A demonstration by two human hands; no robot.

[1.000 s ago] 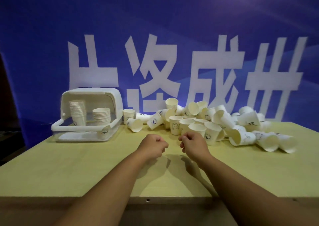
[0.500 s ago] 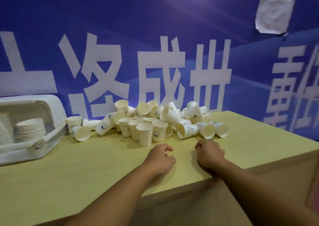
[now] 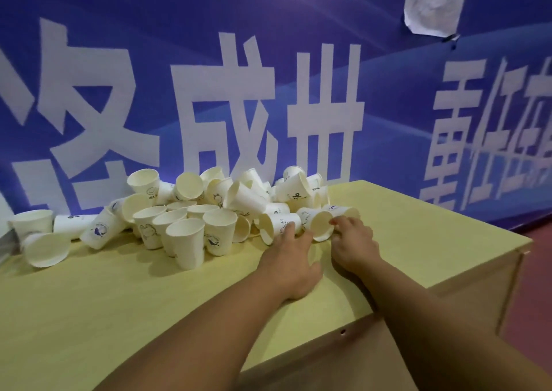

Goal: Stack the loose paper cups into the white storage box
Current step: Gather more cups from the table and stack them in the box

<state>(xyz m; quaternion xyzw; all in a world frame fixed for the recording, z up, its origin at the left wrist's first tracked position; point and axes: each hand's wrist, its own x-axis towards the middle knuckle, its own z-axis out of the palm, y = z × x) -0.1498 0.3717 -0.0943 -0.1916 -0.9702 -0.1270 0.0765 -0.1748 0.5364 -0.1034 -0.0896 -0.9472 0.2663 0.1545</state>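
"Paper cups (image 3: 185, 238) in a big heap! What are your hands doing?" my friend asks.

"My left hand (image 3: 288, 250) rests on the Hi cup (image 3: 277, 221). The fingers are on top and the thumb is out to the side, so it is not closed round the cup. My right hand (image 3: 354, 241) has bent fingers at the rim of the next cup (image 3: 321, 226). I cannot tell if it pinches the rim or just touches it."

"Which way do those two point?"

"Both lie on their sides on the table (image 3: 119, 301), at the right end of the heap. The Hi cup's long way runs left to right, with its mouth to the left and a bit toward me. The next cup's mouth looks at me, and its bottom points back to the blue wall (image 3: 388, 106)."

"What could go wrong?"

"A lot, I think! Cups on their sides roll, so a nudge could send one off the edge of the table. Paper is soft, so a hard squeeze could squash a rim, and then it won't slide into another cup. More cups lean on each other just behind my fingers, and a fast pull may make them tumble. The two mouths point different ways too, so I must turn one before they fit."

"And the white box?"

"I cannot see it from here."
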